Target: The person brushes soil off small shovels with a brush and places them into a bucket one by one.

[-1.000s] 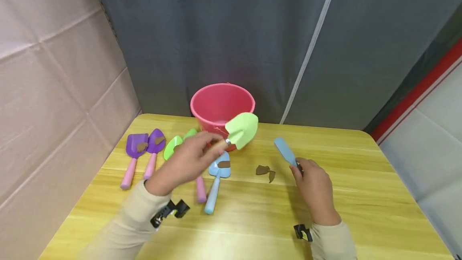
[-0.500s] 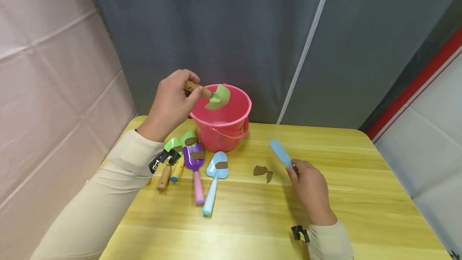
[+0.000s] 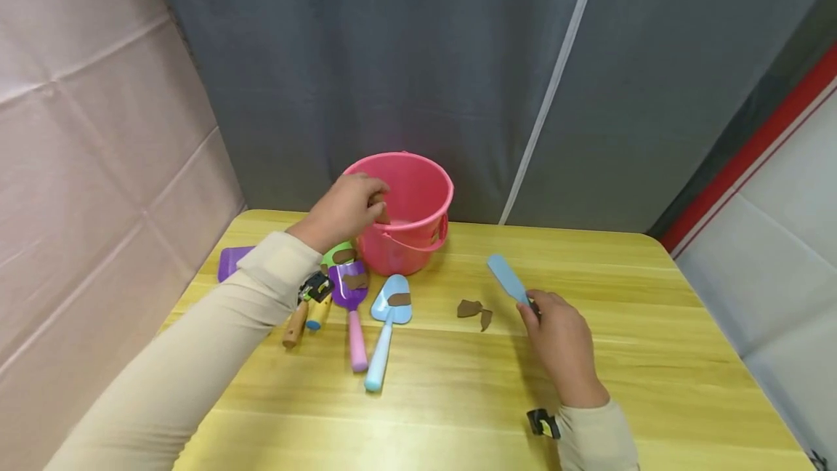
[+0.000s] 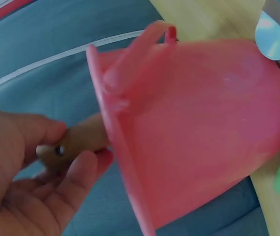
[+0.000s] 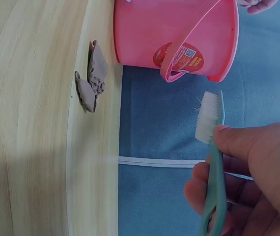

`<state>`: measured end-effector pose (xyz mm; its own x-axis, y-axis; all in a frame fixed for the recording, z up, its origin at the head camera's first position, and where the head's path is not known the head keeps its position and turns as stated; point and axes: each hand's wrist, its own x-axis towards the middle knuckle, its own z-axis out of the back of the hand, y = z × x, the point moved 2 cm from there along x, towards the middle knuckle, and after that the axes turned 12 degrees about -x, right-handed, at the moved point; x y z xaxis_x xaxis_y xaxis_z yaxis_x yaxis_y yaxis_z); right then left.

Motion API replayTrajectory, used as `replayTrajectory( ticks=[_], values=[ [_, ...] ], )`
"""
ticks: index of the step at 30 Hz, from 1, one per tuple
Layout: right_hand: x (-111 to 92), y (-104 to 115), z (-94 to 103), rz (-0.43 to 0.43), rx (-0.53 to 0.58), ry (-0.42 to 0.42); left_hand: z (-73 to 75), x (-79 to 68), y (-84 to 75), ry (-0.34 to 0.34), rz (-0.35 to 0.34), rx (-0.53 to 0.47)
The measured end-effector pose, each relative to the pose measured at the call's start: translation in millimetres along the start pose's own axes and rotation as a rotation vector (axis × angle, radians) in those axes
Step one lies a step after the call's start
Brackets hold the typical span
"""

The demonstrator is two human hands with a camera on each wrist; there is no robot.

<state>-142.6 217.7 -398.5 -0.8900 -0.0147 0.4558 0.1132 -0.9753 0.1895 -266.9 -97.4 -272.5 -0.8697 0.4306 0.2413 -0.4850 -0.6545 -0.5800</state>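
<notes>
My left hand (image 3: 366,202) is at the near rim of a pink bucket (image 3: 418,238) and grips the wooden handle (image 4: 83,140) of a shovel. The shovel's blade is hidden inside the bucket (image 4: 194,132). My right hand (image 3: 536,309) rests on the table and holds a light blue brush (image 3: 506,278), whose white bristles (image 5: 206,118) show in the right wrist view. Two brown scraps (image 3: 474,309) lie on the wood between the brush and the bucket.
In front of the bucket lie a purple shovel (image 3: 349,296), a blue shovel (image 3: 389,318) and green shovels (image 3: 336,251), each carrying a brown scrap. Another purple blade (image 3: 232,262) shows left of my sleeve. Grey curtain behind the yellow table (image 3: 654,325), pink wall at the left.
My left hand lifted the green shovel from above the table to over the bucket, then lowered it blade first inside. My right hand with the brush has barely moved.
</notes>
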Motion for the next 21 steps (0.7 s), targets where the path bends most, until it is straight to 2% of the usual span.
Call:
replayTrajectory(
  ticks=[7,11,14,16,17,19,21],
  values=[
    [0.0,0.5,-0.7,0.015,0.003,-0.009,-7.6,-0.9,10.8,0.121,-0.083,0.034],
    [0.5,1.5,-1.6,0.022,0.011,-0.006,-8.1,-1.0,12.8,0.156,-0.069,0.039],
    [0.7,2.2,-1.9,0.022,0.013,0.003,-6.2,-3.7,13.9,0.154,-0.04,0.017],
    [0.9,2.6,-1.6,0.022,0.014,0.007,-3.3,-8.1,14.9,0.123,-0.021,-0.001],
    [0.9,2.7,-1.4,0.022,0.015,0.006,-1.0,-11.1,15.7,0.086,-0.01,-0.024],
    [1.0,2.8,-0.9,0.021,0.019,0.004,3.9,-19.7,17.1,-0.034,0.028,-0.081],
    [1.0,2.7,-0.5,0.02,0.021,0.004,6.1,-33.7,16.8,-0.184,0.092,-0.172]
  ],
)
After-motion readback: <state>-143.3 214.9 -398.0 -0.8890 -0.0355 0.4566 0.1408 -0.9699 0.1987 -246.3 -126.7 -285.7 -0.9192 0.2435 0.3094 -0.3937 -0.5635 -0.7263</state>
